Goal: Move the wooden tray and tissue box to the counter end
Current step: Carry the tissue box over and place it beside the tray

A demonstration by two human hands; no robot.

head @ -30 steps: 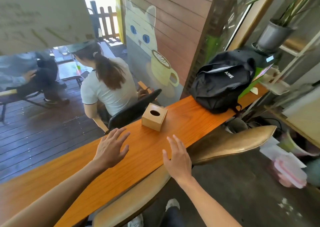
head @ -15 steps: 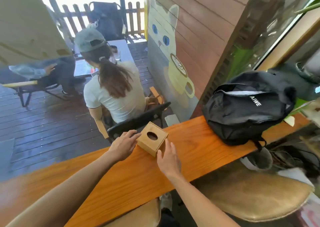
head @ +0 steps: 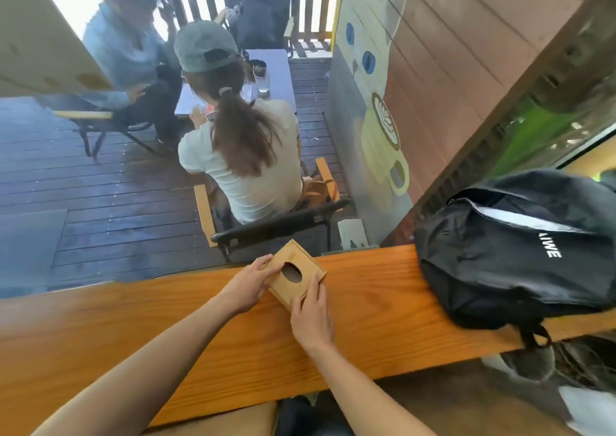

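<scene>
The wooden tissue box [head: 293,274] is being gripped on the tabletop [head: 366,319] near its far edge, pinched between the left hand [head: 248,284] and right hand [head: 311,315], with a black backpack [head: 520,252] sitting off to the right.

The box [head: 293,274] is pale, matt wood with a smooth lid. The counter [head: 366,309] is orange-brown wood with bold grain and a satin sheen. The backpack [head: 513,252] is black woven cloth, slightly shiny in its folds, and the deck [head: 126,195] is dark planks that gleam as if wet.
</scene>
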